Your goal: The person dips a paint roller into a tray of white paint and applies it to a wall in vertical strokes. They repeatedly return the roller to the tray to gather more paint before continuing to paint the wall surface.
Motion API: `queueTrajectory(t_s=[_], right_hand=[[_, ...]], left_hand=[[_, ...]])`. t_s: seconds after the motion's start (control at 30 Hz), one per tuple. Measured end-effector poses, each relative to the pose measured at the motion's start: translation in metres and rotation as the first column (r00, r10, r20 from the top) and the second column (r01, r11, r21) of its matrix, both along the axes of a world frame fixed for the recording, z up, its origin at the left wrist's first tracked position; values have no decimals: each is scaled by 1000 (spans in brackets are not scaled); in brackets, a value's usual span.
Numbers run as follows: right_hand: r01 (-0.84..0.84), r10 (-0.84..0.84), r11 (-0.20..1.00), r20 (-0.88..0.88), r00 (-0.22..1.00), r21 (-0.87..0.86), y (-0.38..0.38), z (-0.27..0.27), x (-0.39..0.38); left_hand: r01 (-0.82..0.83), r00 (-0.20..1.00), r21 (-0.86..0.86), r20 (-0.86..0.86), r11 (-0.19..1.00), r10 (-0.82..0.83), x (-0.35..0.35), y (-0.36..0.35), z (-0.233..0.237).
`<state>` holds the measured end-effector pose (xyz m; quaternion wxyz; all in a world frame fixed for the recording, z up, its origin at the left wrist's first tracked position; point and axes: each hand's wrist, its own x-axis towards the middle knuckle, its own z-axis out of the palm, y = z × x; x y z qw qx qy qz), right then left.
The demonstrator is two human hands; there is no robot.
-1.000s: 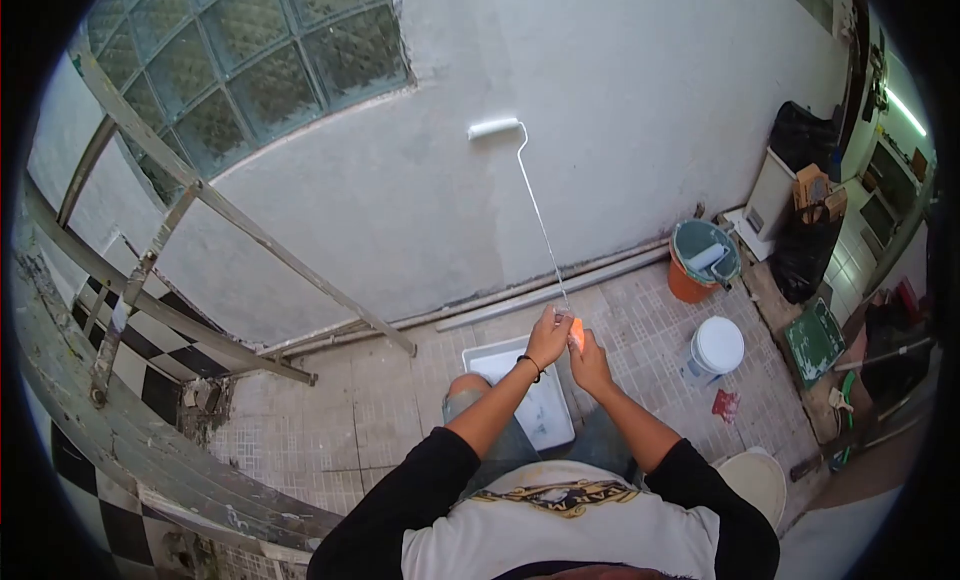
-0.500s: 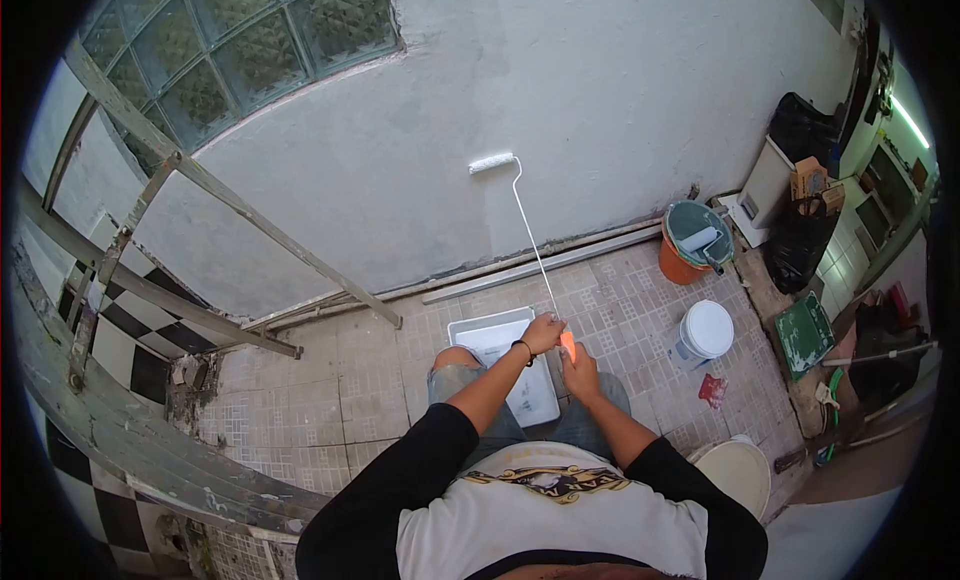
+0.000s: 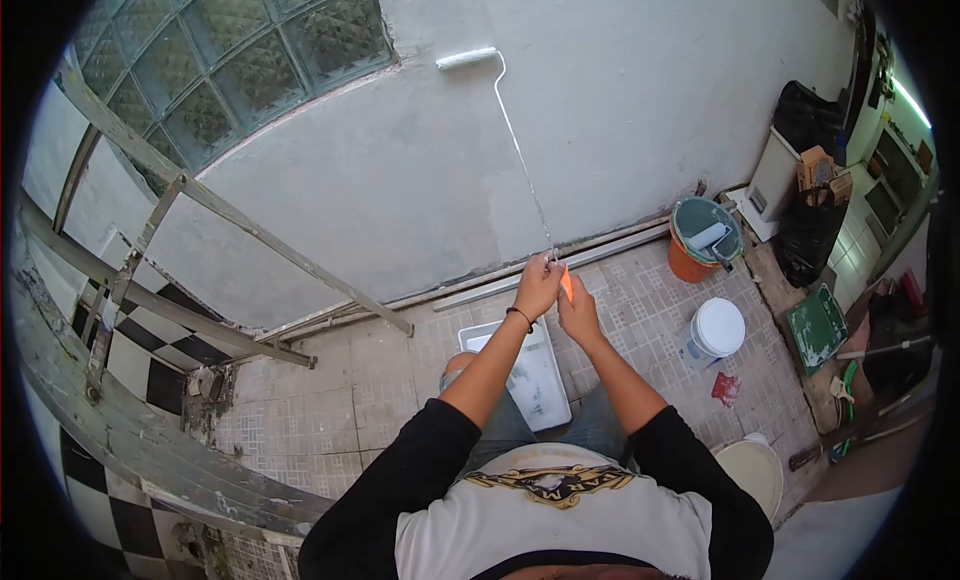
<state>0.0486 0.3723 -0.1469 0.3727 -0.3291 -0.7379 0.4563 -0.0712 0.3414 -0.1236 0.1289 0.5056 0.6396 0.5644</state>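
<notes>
A long-handled paint roller (image 3: 466, 59) with a white sleeve rests against the pale grey wall (image 3: 620, 110), near the glass-block window (image 3: 250, 70). Its thin metal rod runs down to an orange grip. My left hand (image 3: 540, 283), with a dark band at the wrist, is closed around the rod's lower end. Just behind it, my right hand (image 3: 578, 312) is wrapped round the orange grip. Below my arms, a white paint tray (image 3: 545, 405) lies on the tiled floor between my legs, partly hidden by my left arm.
Right of me stand an orange bucket (image 3: 690, 265) holding another roller, and a white lidded tub (image 3: 718, 327). A red scrap (image 3: 726, 388) and a green tray (image 3: 818, 328) lie nearby. A wooden ladder-like frame (image 3: 270, 235) leans on the left. Black bags (image 3: 805, 245) sit at far right.
The roller has moved up the wall and slightly left, towards the window. Both my hands have moved forward with the handle, keeping their hold.
</notes>
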Motion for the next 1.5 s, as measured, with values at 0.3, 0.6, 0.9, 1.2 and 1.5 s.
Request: queueTrajectory(t_s=[0.3, 0.6, 0.9, 1.2, 1.5], right_hand=[[55, -44, 998, 232, 972, -41, -52, -86, 46], [132, -87, 989, 437, 895, -73, -72, -101, 85], [158, -50, 974, 528, 848, -160, -81, -132, 92], [198, -3, 951, 631, 776, -239, -88, -178, 91], [217, -2, 943, 648, 762, -252, -81, -181, 86]], left_hand=[[100, 995, -366, 49, 925, -88, 13, -20, -98], [182, 983, -560, 135, 808, -127, 27, -1, -147], [167, 759, -411, 634, 896, 149, -29, 52, -186], [231, 756, -563, 617, 794, 217, -45, 72, -264], [288, 499, -466, 819, 837, 284, -40, 68, -290]])
